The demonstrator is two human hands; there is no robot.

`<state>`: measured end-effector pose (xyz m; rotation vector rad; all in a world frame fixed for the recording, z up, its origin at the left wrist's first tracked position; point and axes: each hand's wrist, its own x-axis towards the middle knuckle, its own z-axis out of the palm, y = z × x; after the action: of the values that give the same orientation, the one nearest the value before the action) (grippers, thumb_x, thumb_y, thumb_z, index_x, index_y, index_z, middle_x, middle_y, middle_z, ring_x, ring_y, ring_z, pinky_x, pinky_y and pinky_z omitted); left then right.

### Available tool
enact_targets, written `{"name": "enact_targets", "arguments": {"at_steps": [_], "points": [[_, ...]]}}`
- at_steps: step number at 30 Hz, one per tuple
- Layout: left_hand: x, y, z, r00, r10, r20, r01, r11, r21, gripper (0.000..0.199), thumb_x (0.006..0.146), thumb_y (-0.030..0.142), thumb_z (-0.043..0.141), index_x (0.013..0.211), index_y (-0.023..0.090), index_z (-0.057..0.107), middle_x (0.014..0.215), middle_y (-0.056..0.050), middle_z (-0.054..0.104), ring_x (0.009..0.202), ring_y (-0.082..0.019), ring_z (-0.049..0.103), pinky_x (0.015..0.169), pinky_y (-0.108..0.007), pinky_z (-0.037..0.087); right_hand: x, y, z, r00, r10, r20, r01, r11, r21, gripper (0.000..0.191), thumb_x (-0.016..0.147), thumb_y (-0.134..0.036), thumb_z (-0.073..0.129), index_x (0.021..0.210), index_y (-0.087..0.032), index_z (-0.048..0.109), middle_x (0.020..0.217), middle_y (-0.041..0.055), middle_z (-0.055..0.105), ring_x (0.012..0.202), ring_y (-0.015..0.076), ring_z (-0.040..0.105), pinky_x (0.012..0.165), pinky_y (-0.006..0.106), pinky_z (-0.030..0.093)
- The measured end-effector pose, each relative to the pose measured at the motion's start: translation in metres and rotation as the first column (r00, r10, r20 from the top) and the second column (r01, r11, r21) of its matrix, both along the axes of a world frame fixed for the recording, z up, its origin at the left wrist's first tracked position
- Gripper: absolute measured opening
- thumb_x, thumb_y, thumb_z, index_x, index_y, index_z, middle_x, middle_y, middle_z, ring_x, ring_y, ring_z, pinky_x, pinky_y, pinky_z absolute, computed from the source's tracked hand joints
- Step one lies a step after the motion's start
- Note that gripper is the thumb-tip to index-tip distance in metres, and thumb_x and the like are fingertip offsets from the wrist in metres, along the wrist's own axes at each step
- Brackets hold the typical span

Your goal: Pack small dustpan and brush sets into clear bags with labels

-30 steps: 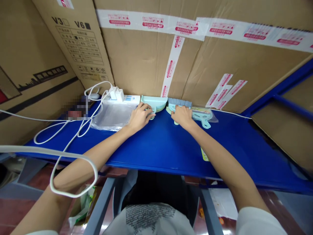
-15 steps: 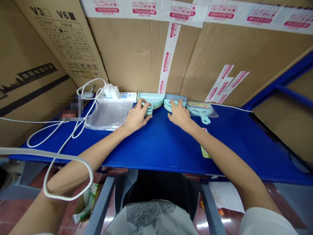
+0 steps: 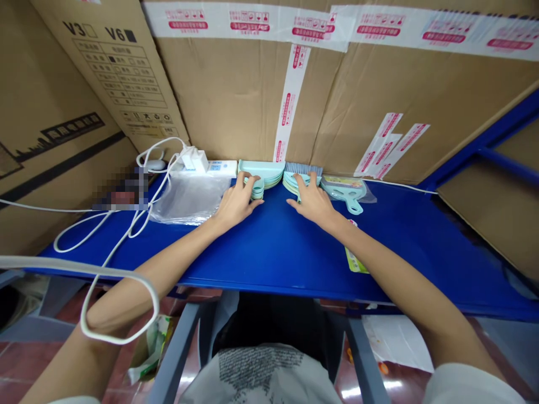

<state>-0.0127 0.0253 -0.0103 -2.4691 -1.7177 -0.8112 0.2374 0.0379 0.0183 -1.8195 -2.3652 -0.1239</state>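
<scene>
My left hand [image 3: 236,202] bends its fingers over the handle end of a stack of small pale green dustpans [image 3: 269,168], with the thumb at the near side of the handles. Beside it, my right hand [image 3: 315,203] rests its fingertips on a stack of small hand brushes [image 3: 290,180] with grey bristles, thumb stretched out to the left. The brushes' handles are partly hidden under that hand. Just right of it lies a bagged dustpan-and-brush set [image 3: 349,195], its handle pointing toward me.
Clear plastic bags [image 3: 189,199] lie left of my left hand, before a white power strip [image 3: 223,168] with plugs. A white cable [image 3: 122,238] loops over the blue table [image 3: 269,252] and my left forearm. A yellow-green card [image 3: 355,261] lies by my right forearm. Cardboard [image 3: 236,95] walls the back.
My right thumb has spread a little farther from the brush stack. My left hand stays at the dustpan handles. The view has shifted slightly.
</scene>
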Motion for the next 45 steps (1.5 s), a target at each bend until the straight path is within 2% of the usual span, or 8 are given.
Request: {"name": "enact_targets", "arguments": {"at_steps": [8,13,16,19,22,26,37,45], "points": [[0.0,0.001,-0.001,1.0,-0.002,-0.008,0.002,1.0,-0.002,0.066,0.097,0.032,0.079,0.153,0.022,0.045,0.148,-0.021,0.051,0.101,-0.036,0.077,0.094,-0.055,0.063,0.023,-0.006,-0.004,0.983,0.139,-0.118,-0.146,0.988,-0.055,0.084,0.094,-0.018,0.075,0.169,-0.024,0.038,0.168,0.0292,0.028,0.092,0.0277,0.08,0.101,0.05,0.061],[0.0,-0.001,0.001,1.0,0.005,-0.02,-0.005,1.0,-0.014,0.066,0.098,0.034,0.079,0.153,0.02,0.044,0.149,-0.021,0.051,0.102,-0.036,0.077,0.095,-0.056,0.063,0.028,-0.008,0.01,0.99,0.129,-0.059,-0.132,0.99,-0.049,0.087,0.097,-0.035,0.075,0.172,-0.025,0.033,0.169,0.0287,0.03,0.102,0.0355,0.078,0.099,0.054,0.06],[-0.001,0.0,0.002,1.0,-0.001,-0.01,0.0,1.0,-0.022,0.066,0.098,0.034,0.078,0.153,0.02,0.045,0.149,-0.02,0.051,0.099,-0.034,0.077,0.096,-0.057,0.063,0.049,-0.013,0.031,0.998,0.02,-0.054,-0.015,0.995,0.099,0.073,0.103,-0.055,0.06,0.167,-0.025,0.041,0.159,0.0248,0.048,0.115,0.0418,0.073,0.097,0.055,0.058],[-0.001,0.002,0.002,1.0,0.005,-0.011,-0.005,1.0,-0.025,0.065,0.098,0.033,0.079,0.153,0.022,0.046,0.149,-0.02,0.051,0.099,-0.033,0.077,0.096,-0.056,0.064,0.081,-0.015,0.044,0.964,-0.261,-0.052,0.266,0.945,0.189,0.066,0.109,-0.061,0.04,0.156,-0.018,0.051,0.133,0.0258,0.069,0.118,0.045,0.07,0.096,0.056,0.054],[-0.001,0.004,0.001,1.0,0.011,-0.02,-0.012,0.999,-0.03,0.065,0.098,0.033,0.078,0.153,0.02,0.047,0.15,-0.02,0.051,0.099,-0.034,0.076,0.093,-0.056,0.065,0.106,-0.015,0.04,0.89,-0.453,0.049,0.45,0.891,0.056,0.079,0.106,-0.072,0.033,0.156,-0.013,0.051,0.125,0.0309,0.072,0.117,0.0496,0.07,0.095,0.06,0.052],[-0.002,0.006,-0.004,1.0,-0.002,0.003,0.002,1.0,0.007,0.068,0.096,0.033,0.081,0.154,0.022,0.048,0.15,-0.02,0.051,0.101,-0.035,0.076,0.096,-0.057,0.064,0.114,-0.014,0.027,0.877,-0.462,0.128,0.475,0.874,-0.102,0.091,0.099,-0.08,0.044,0.161,-0.015,0.045,0.136,0.0335,0.069,0.124,0.0532,0.068,0.097,0.061,0.051],[-0.005,0.007,-0.008,1.0,-0.009,0.013,0.009,1.0,0.019,0.068,0.098,0.04,0.077,0.155,0.02,0.046,0.149,-0.022,0.051,0.104,-0.036,0.075,0.096,-0.056,0.063,0.122,-0.005,0.008,0.879,-0.473,0.054,0.474,0.857,-0.201,0.082,0.101,-0.049,0.056,0.17,-0.012,0.033,0.144,0.0336,0.065,0.135,0.049,0.065,0.105,0.06,0.051],[-0.007,0.003,-0.004,0.992,-0.023,0.127,-0.003,0.978,0.206,0.084,0.101,0.07,0.059,0.16,0.014,0.04,0.146,-0.026,0.051,0.137,-0.045,0.057,0.108,-0.06,0.054,0.15,-0.003,0.028,0.844,-0.525,-0.111,0.516,0.851,-0.102,0.065,0.101,-0.036,0.056,0.163,-0.015,0.051,0.146,0.0295,0.067,0.136,0.0466,0.065,0.106,0.059,0.052]]}}
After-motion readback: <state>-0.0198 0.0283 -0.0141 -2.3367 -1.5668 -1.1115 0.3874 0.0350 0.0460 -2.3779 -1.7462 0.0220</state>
